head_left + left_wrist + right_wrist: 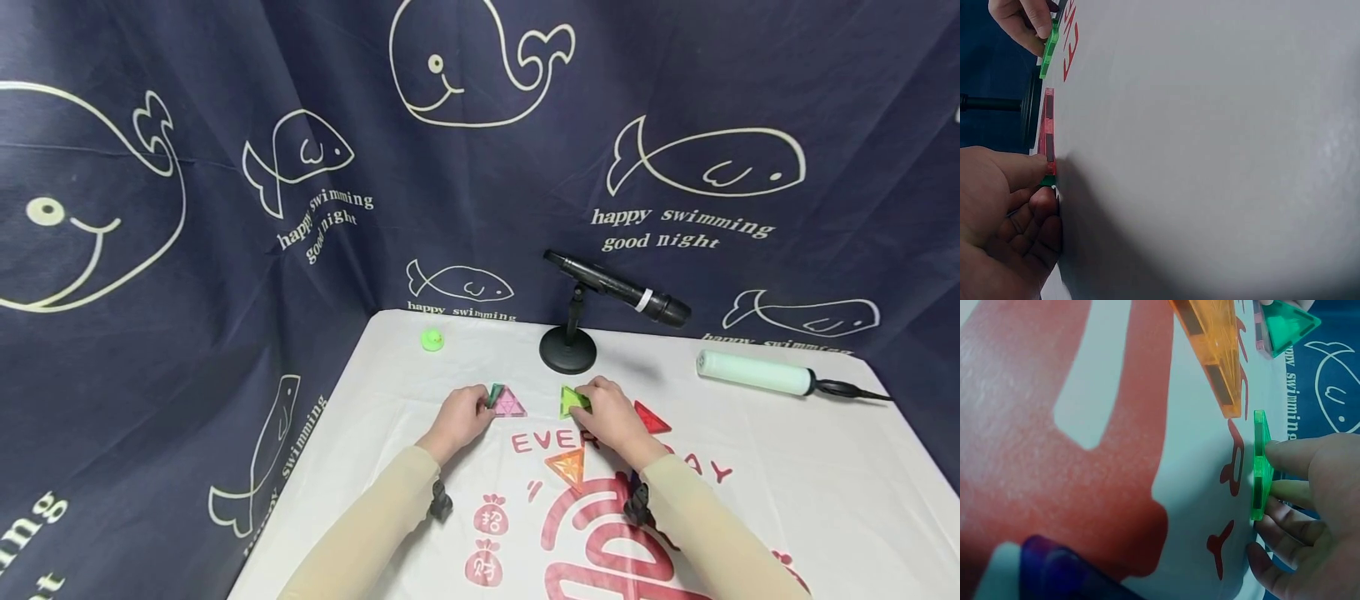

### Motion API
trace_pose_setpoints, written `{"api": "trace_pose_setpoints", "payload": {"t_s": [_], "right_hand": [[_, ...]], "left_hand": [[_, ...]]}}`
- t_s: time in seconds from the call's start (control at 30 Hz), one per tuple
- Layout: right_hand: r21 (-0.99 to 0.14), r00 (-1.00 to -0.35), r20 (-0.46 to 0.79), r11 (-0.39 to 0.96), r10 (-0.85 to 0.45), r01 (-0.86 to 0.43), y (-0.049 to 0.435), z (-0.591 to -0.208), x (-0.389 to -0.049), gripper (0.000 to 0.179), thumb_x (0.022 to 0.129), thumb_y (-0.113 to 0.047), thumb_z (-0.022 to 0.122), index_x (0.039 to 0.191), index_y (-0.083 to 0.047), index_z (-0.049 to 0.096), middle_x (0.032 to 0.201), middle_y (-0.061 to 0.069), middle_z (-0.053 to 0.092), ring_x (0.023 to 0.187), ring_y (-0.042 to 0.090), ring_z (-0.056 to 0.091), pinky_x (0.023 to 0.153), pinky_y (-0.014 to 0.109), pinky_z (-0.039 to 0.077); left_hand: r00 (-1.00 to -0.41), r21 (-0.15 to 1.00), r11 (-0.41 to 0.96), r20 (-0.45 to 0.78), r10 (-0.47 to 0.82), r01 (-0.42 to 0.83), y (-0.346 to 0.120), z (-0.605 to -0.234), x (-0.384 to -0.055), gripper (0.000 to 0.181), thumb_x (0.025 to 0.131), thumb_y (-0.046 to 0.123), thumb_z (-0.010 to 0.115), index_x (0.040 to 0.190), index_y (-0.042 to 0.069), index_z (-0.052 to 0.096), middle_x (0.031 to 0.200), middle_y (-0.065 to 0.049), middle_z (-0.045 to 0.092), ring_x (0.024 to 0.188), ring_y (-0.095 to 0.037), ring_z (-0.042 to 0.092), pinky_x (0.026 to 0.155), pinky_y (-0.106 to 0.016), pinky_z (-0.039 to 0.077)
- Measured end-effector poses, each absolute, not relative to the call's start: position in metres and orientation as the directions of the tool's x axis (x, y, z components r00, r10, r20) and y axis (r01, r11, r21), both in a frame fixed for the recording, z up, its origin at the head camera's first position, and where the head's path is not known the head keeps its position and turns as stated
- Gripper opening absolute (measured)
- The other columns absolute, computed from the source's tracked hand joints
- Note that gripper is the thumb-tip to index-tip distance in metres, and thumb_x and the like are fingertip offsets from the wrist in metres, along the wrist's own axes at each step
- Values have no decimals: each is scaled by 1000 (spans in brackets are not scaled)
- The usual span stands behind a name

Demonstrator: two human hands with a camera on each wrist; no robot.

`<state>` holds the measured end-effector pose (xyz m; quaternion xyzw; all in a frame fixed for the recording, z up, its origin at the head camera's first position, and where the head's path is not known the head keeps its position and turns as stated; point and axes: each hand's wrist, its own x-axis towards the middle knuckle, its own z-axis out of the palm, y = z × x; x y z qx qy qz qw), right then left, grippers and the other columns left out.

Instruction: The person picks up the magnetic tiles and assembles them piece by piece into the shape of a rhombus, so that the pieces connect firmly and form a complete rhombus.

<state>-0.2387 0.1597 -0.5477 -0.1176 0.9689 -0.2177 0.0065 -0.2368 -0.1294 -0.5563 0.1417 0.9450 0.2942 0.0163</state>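
My left hand point(463, 419) pinches a teal-green triangular magnetic tile point(495, 393), which stands tilted against a pink triangular magnetic tile point(511, 403) lying on the table. The left thumb touches the pink tile in the left wrist view. To the right, my right hand point(611, 414) grips a lime-green triangular magnetic tile point(1260, 465) between thumb and fingers, with part of it hidden under the hand. An orange triangular tile point(569, 468) lies nearer, between the forearms. A red triangular tile point(651, 417) lies just right of the right hand.
Behind the hands, a black microphone point(622, 287) rests on a round-based stand point(567, 350). A small green duck point(432, 339) sits at the back left. A pale green cylinder point(753, 372) with a black handle lies at the right. Part of a dark blue piece point(1066, 575) shows near the right wrist.
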Motion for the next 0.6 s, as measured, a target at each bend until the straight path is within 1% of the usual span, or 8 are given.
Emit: {"api": "trace_pose_setpoints", "payload": {"t_s": [0.2,0.33,0.5,0.6], "right_hand": [[-459,-980,16,869,-198,-184,159,-548,-239,46,92,-23,80,129,2,67,116,18,63,102,31,60,93,53,51],[-487,-982,27,856,-186,-175,160,-547,-236,47,91,-21,81,128,1,63,117,18,64,100,30,60,92,52,52],[-499,-981,56,846,-184,-187,162,-545,-231,41,90,-15,80,123,-1,60,108,14,66,91,27,59,85,50,52],[-493,-982,69,850,-177,-188,164,-544,-228,36,91,-10,78,120,-3,58,106,14,67,90,28,61,84,50,52]], "left_hand": [[-960,564,785,46,278,254,-129,-555,-236,17,96,13,75,86,14,62,70,6,55,64,-8,49,59,-24,44],[-960,573,780,46,277,252,-129,-554,-236,19,96,12,75,85,14,61,69,6,55,63,-8,49,59,-25,43],[-960,571,781,51,276,255,-128,-554,-235,19,96,13,75,84,15,60,69,6,54,63,-8,48,58,-25,43],[-960,569,782,52,274,254,-128,-553,-234,19,96,13,75,85,15,60,69,6,54,64,-8,48,59,-25,43]]}}
